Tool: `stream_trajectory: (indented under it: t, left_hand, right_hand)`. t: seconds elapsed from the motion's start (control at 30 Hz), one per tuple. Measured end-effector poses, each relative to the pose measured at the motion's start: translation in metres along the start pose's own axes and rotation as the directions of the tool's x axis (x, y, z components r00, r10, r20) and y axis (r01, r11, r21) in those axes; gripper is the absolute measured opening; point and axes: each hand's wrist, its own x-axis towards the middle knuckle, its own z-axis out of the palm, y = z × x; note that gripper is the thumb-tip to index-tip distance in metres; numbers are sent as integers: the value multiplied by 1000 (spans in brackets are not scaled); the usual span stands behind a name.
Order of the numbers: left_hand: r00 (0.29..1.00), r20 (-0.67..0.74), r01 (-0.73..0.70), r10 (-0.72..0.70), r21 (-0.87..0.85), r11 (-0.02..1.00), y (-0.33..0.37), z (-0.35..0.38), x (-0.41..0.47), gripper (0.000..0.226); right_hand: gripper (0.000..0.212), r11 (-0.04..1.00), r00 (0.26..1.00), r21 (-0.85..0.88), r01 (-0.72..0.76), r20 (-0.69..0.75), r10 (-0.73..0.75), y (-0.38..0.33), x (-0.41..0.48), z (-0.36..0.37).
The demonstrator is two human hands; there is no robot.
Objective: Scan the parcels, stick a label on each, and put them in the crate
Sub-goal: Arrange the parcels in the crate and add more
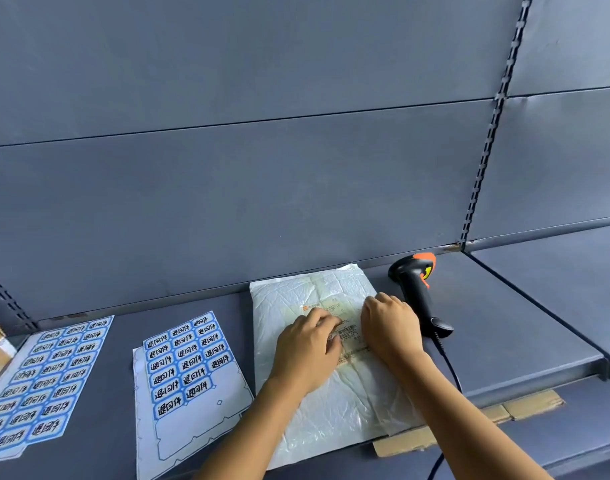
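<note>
The left hand (pixel 307 344) lies palm down, fingers bent and fingertips pressing the printed slip, gripping nothing. The right hand (pixel 390 327) rests knuckles up just beside it. Its fingertips are hidden, so I cannot tell whether they pinch anything. Both forearms reach in from the near edge. Under the hands a white parcel (pixel 327 403) lies flat on the shelf (pixel 504 341), its long axis running from the near edge to the back panel. A scanner (pixel 419 296) lies right of the parcel and label sheets (pixel 189 362) lie left of it.
</note>
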Motion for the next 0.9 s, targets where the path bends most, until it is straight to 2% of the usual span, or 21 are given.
stream_trajectory:
  t: [0.07, 0.1, 0.17, 0.27, 0.33, 0.37, 0.43, 0.5, 0.53, 0.6, 0.67, 0.8, 0.9]
  left_hand:
    - [1000, -2, 3, -3, -5, 1000, -1, 0, 0, 36]
    - [1000, -2, 3, -3, -9, 1000, 0, 0, 0, 36]
    - [1000, -3, 5, -5, -13, 1000, 0, 0, 0, 36]
    - [1000, -22, 2, -2, -27, 1000, 0, -1, -1, 35]
    - [1000, -27, 5, -6, -42, 999, -1, -1, -1, 35]
    - [999, -29, 15, -17, -50, 999, 0, -2, -1, 34]
    - [998, -53, 42, -45, -65, 997, 2, -3, -2, 33]
    - [995, -66, 67, -72, -73, 995, 4, -5, -2, 31]
    - [995, -64, 75, -80, -76, 994, 4, -6, -2, 30]
    - [994, -64, 84, -89, -83, 993, 3, -5, -2, 29]
    - [992, -82, 87, -94, -83, 993, 3, -6, -2, 28]
    - [987, -118, 97, -108, -94, 991, 3, -8, -3, 26]
    - [987, -99, 115, -129, -134, 984, 1, -18, -8, 22]
  right_hand:
    - [12, 998, 999, 53, -29, 27, 28, 3, 0, 2]
    - [13, 992, 996, 91, -86, 27, 84, 5, -1, 2]
    - [28, 950, 973, 214, -229, 93, 213, 3, -4, -1]
    - [43, 857, 901, 304, -416, 265, 343, -6, 4, -14]
    - [40, 707, 802, 410, -577, 446, 397, 2, 20, -25]
    - [39, 596, 756, 485, -640, 536, 376, 8, 25, -32]
    - [40, 401, 685, 573, -715, 688, 239, 26, 28, -42]
    - [26, 293, 631, 588, -754, 772, 74, 38, 20, -45]
    - [23, 295, 613, 581, -759, 789, 22, 40, 15, -46]
    - [40, 342, 618, 577, -742, 786, 13, 40, 11, -43]
    - [54, 370, 658, 601, -709, 752, 39, 37, 10, -41]
    - [33, 318, 725, 674, -667, 685, 70, 32, 8, -45]
    - [29, 278, 762, 715, -642, 636, 124, 29, -2, -52]
